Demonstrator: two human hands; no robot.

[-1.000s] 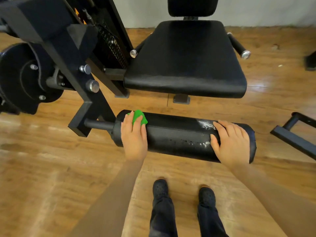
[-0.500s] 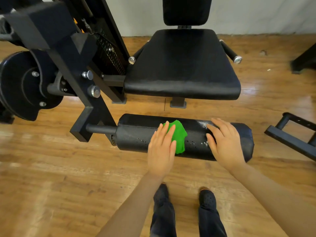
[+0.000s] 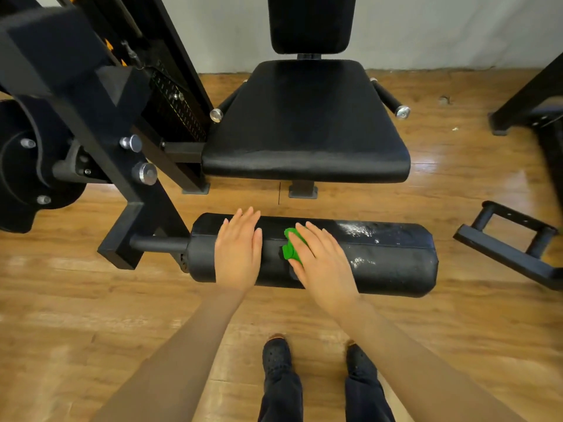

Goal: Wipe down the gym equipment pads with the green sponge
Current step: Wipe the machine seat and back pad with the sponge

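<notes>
Two hands are laid on one cylindrical roller pad (image 3: 396, 260), which crosses the middle of the frame and is carried on a steel bar (image 3: 158, 243) from the black machine frame (image 3: 100, 123) at upper left. Toward the pad's left end the left hand (image 3: 239, 251) is pressed flat, fingers straight and close together, nothing held — most likely it is placed there to stop the roller turning on its bar while the wiping is done. Just to its right, near the pad's middle, the green sponge (image 3: 291, 249) is trapped against the vinyl under the right hand (image 3: 323, 263), whose fingers are stretched flat over it rather than curled round it, so that only the sponge's left edge shows beside the fingertips; a flat press of this kind would spread pressure across the curved surface. Further right, on the pad's upper face, whitish smears (image 3: 358, 229) are seen, and these are judged to be the part not yet wiped. Above, at centre frame, the seat pad (image 3: 304, 132) and the backrest (image 3: 310, 22) are left untouched. Whether the sponge is wet cannot be told.
</notes>
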